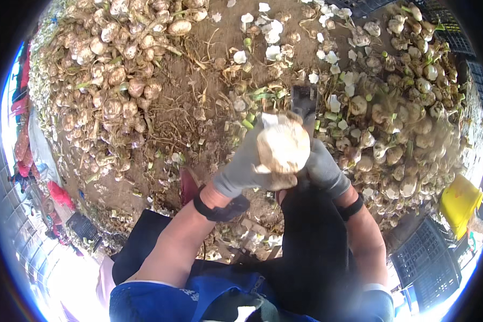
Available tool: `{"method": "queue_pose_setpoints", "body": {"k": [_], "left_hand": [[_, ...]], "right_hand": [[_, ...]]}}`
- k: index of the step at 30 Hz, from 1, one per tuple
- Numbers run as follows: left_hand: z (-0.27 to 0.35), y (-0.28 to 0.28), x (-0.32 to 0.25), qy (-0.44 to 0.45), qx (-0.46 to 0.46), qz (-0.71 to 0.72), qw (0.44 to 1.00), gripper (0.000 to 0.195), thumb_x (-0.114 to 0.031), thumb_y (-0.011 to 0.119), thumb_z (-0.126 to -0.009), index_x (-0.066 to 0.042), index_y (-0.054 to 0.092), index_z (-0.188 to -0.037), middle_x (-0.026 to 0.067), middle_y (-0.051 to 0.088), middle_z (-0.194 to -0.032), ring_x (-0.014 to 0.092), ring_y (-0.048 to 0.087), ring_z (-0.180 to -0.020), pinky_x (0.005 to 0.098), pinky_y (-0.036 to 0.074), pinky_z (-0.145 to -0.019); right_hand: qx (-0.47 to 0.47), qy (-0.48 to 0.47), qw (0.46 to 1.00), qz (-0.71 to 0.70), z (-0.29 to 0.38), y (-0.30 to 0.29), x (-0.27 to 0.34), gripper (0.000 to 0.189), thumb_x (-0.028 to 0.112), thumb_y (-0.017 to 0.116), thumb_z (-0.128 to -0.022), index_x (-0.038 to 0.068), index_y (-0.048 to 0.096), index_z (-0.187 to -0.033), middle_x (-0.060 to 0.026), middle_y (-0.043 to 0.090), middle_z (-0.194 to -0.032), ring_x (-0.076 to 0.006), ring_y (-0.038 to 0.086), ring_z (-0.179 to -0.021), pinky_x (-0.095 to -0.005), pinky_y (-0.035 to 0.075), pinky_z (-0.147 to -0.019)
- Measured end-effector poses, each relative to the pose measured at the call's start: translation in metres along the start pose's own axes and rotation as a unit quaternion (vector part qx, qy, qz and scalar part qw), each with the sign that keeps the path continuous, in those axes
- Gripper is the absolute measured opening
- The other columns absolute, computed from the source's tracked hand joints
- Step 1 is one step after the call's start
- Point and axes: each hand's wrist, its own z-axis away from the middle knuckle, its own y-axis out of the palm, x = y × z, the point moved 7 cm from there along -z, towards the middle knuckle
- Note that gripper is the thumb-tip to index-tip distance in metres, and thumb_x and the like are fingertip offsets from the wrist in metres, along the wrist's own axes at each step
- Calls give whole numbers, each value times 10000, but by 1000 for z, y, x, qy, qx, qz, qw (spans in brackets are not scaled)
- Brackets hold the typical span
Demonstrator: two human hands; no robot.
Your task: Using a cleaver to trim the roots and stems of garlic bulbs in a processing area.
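A large pale garlic bulb (283, 145) with a dirt-marked skin is held up close to the camera in front of my body. My left hand (241, 165), in a grey glove, grips it from the left and below. Just right of the bulb is my right hand (324, 167), also gloved in grey. Its fingers are mostly hidden behind the bulb, so what it holds is unclear. Beyond the bulb a dark flat tool or bar (304, 100) sticks out. Its lower end is hidden.
Untrimmed garlic with long roots (116, 76) is heaped on the left. More garlic bulbs (402, 129) spread over the right. Stem cuttings and white scraps (271, 32) litter the soil between. A black plastic crate (424, 261) and a yellow container (461, 205) stand at lower right.
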Motion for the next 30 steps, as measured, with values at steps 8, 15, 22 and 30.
{"method": "queue_pose_setpoints", "body": {"k": [8,15,22,30], "left_hand": [[14,3,26,-183,32,112,976,915,-517,721,-779,51,336,-1385,123,543,-1277,198,524,-1184,321,399,-1019],[-11,-31,57,-188,83,-255,945,477,-355,569,-935,57,582,-1175,91,655,-999,160,612,-936,282,475,-848],[-38,-24,-20,36,-55,-365,929,162,-153,577,-916,8,596,-919,53,627,-775,93,594,-699,263,485,-650],[-65,-30,-64,293,-26,-476,829,338,-227,554,-932,-44,506,-1213,221,500,-1312,215,574,-1048,345,523,-817]], "right_hand": [[-128,-45,983,-122,9,-45,15,121,99,638,-870,-21,639,-855,-17,616,-724,-102,568,-619,-256,458,-582],[-212,-171,867,417,13,-31,41,177,165,646,-833,-6,613,-802,-136,628,-700,-299,632,-649,-393,499,-597],[-118,-11,795,595,19,-81,-52,219,223,579,-824,7,615,-811,-248,613,-752,-414,615,-787,-497,482,-679],[-277,16,921,274,28,-87,-8,219,174,676,-837,-41,646,-804,-30,632,-683,-103,549,-622,-285,434,-571]]}}
